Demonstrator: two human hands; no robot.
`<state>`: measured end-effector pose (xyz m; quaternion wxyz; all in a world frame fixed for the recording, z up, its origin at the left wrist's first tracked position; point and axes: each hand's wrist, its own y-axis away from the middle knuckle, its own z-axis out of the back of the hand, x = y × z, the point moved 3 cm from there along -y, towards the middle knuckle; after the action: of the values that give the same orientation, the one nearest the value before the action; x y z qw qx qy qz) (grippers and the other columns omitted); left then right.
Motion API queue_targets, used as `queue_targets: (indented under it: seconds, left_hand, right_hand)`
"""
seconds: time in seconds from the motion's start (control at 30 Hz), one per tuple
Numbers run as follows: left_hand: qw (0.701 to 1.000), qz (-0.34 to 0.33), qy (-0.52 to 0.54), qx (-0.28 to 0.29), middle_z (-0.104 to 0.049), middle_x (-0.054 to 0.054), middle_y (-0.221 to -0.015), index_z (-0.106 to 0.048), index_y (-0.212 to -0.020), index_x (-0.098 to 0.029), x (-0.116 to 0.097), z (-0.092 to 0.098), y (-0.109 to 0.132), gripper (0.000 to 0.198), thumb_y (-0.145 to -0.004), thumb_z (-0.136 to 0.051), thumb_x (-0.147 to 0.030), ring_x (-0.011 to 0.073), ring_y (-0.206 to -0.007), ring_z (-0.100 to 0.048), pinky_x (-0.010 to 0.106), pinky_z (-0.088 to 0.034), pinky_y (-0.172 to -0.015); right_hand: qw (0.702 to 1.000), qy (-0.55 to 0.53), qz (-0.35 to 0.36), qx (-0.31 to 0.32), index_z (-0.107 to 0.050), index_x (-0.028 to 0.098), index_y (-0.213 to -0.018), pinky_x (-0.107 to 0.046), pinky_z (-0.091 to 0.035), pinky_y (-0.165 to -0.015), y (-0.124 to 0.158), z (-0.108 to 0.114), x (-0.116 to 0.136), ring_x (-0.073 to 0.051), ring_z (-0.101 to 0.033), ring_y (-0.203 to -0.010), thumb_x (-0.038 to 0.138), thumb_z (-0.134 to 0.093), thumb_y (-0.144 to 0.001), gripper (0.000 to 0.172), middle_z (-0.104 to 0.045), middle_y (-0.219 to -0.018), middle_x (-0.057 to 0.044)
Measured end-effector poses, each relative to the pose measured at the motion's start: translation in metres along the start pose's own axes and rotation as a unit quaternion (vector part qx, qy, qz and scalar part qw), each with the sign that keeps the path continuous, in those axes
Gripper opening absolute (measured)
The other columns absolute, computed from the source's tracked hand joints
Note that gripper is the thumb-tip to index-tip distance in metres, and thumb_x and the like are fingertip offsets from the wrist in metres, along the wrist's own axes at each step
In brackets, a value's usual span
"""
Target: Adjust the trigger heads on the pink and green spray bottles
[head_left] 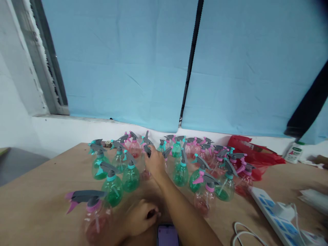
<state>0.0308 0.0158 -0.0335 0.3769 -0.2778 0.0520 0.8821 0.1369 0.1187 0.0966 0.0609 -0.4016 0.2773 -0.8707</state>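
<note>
My right hand [155, 162] reaches out among the spray bottles, its fingers closed around the grey trigger head [147, 150] of one of them. Below that hand shows a clear bottle body [146, 174] with a pinkish tint, partly hidden. Nearer to me, my left hand [142, 217] is curled into a loose fist low over the table, slightly blurred, with nothing visible in it. To its left stands a spray bottle with a pink collar [96, 218]. Just behind it are green spray bottles with turquoise collars [112, 189].
Several pink and green spray bottles [180, 174] stand across the wooden table [46, 191]. On the right are a red plastic bag [261, 155], a white bottle [294, 152], a power strip [273, 213] and a white cable [246, 232]. A phone [167, 235] lies at the front.
</note>
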Motion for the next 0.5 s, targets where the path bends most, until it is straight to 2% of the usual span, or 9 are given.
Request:
queue_targets:
  seconds: [0.07, 0.13, 0.27, 0.5]
  left_hand:
    - [1.0, 0.009, -0.022, -0.002, -0.073, 0.003, -0.078, -0.074, -0.089, -0.024, -0.003, 0.003, 0.0, 0.036, -0.103, -0.05, -0.046, 0.0184, -0.07, -0.063, 0.029, -0.044, -0.072]
    - [0.999, 0.012, -0.041, -0.003, -0.073, 0.001, -0.076, -0.074, -0.089, -0.024, -0.006, 0.005, 0.0, 0.033, -0.103, -0.05, -0.043, 0.0173, -0.067, -0.063, 0.028, -0.042, -0.067]
    - [0.999, 0.004, -0.053, -0.004, -0.072, 0.0, -0.076, -0.071, -0.087, -0.024, -0.008, 0.007, 0.0, 0.027, -0.101, -0.052, -0.038, 0.0157, -0.066, -0.061, 0.027, -0.036, -0.061]
    - [0.999, -0.01, -0.05, -0.006, -0.066, -0.002, -0.071, -0.064, -0.083, -0.022, -0.006, 0.006, -0.001, 0.031, -0.103, -0.049, -0.041, 0.0139, -0.065, -0.057, 0.026, -0.033, -0.06]
  right_hand:
    - [1.0, 0.019, -0.015, 0.006, -0.065, 0.025, -0.134, -0.04, -0.05, -0.081, -0.001, -0.002, -0.004, -0.033, -0.072, -0.089, 0.033, -0.07, -0.092, 0.043, -0.078, -0.102, -0.014]
    - [1.0, 0.018, -0.006, -0.004, -0.069, 0.026, -0.127, -0.039, -0.05, -0.081, 0.001, -0.002, -0.006, -0.032, -0.072, -0.09, 0.03, -0.069, -0.091, 0.035, -0.078, -0.101, -0.013]
    - [0.998, -0.016, 0.045, -0.037, -0.074, 0.026, -0.111, -0.035, -0.05, -0.087, 0.008, 0.006, -0.008, -0.026, -0.072, -0.093, 0.025, -0.065, -0.092, 0.021, -0.079, -0.102, -0.008]
    - [0.982, -0.089, 0.129, -0.105, -0.074, 0.022, -0.109, -0.036, -0.051, -0.092, 0.032, 0.027, -0.026, -0.025, -0.069, -0.1, 0.026, -0.061, -0.092, 0.021, -0.077, -0.105, -0.009]
